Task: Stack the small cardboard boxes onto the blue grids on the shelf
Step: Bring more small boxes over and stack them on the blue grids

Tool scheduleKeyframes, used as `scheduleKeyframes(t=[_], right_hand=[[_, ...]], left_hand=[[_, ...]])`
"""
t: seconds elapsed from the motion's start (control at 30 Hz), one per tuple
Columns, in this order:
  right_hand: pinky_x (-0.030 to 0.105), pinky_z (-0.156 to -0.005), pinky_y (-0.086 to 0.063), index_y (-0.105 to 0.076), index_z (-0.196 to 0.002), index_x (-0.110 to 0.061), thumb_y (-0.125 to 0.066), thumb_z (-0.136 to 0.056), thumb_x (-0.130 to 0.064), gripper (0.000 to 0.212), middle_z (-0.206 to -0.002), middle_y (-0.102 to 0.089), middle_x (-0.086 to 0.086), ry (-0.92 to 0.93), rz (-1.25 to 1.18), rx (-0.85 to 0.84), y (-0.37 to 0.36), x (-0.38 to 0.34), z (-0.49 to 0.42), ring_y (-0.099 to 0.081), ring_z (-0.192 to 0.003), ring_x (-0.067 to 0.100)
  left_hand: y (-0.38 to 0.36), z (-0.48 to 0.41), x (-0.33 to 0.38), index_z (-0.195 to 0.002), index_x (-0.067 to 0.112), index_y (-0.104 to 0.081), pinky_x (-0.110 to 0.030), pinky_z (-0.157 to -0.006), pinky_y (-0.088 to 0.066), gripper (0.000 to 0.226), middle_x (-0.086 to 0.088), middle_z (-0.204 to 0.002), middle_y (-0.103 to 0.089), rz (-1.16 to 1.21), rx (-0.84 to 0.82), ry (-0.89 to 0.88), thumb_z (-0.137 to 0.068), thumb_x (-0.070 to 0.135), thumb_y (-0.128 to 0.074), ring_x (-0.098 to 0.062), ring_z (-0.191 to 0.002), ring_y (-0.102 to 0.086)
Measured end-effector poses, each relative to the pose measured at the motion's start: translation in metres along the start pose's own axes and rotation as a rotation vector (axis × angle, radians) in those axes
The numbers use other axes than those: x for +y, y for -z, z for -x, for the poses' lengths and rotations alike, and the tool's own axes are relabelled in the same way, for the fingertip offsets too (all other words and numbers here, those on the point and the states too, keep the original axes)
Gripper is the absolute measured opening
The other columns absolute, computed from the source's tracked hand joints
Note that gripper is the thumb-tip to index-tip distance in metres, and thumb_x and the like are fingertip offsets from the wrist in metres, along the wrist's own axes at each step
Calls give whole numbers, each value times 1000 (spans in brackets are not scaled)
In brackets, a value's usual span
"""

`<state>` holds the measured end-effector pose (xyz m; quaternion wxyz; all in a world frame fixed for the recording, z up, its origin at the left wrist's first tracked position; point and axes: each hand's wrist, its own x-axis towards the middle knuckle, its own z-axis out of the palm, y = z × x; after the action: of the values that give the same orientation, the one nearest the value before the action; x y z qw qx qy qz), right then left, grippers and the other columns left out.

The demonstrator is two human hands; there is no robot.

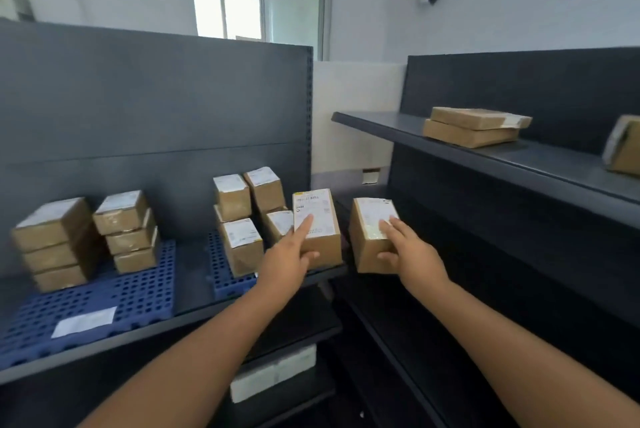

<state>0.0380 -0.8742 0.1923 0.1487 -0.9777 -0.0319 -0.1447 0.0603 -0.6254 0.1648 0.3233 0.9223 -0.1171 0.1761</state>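
Observation:
My left hand (294,259) grips a small cardboard box (320,240) with a white label, held at the right end of the dark shelf (194,280). My right hand (408,251) grips a second labelled cardboard box (367,244) in the air just right of the first. Two blue grids lie on the shelf. The left blue grid (104,303) carries two stacks of three boxes (55,244) (128,231). The right blue grid (225,280) carries several boxes (242,219) stacked two high.
A second dark shelf unit (519,157) stands at the right with two flat parcels (474,126) and another parcel (623,147) on its upper board. A white label (85,322) lies on the left grid's front. White boxes (273,372) sit on a lower shelf.

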Motion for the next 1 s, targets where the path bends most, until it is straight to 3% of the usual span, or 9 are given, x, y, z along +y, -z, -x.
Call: scheduleKeyframes(t=[0.17,0.4,0.8,1.0], right_hand=[[40,-107,-39,-23,-152,-28,-55,-96,-31,65,-161,-15,-7,118,-38,-32,-23,-64,-50,-42,-133,24],[39,-104,-40,-22,-152,-29,-56,-95,-33,66,-161,-15,-7,271,-45,-76,-53,-112,-121,-42,-133,22],[38,-99,-47,-22,-152,-30,-57,-95,-31,66,-161,-14,-8,411,-62,-160,-101,-114,-211,-48,-128,23],[36,-97,-48,-17,-152,-33,-57,-95,-33,69,-161,-12,-9,403,-71,-202,-125,-107,-223,-45,-129,22]], left_hand=[[46,-13,-59,-152,42,-22,-43,-91,-52,74,-2,-139,-55,-95,95,95,-92,30,-64,-22,-111,-59],[76,-42,-111,-149,45,-27,-35,-74,-56,74,0,-125,-65,-91,158,235,-90,25,-68,-17,-90,-65],[48,-90,-135,-150,44,-23,-24,-70,-48,75,-2,-130,-62,-290,101,367,-90,35,-66,-16,-99,-64],[38,-98,-144,-150,45,-22,-28,-72,-52,75,-2,-123,-65,-276,90,412,-90,35,-66,-16,-93,-63]])
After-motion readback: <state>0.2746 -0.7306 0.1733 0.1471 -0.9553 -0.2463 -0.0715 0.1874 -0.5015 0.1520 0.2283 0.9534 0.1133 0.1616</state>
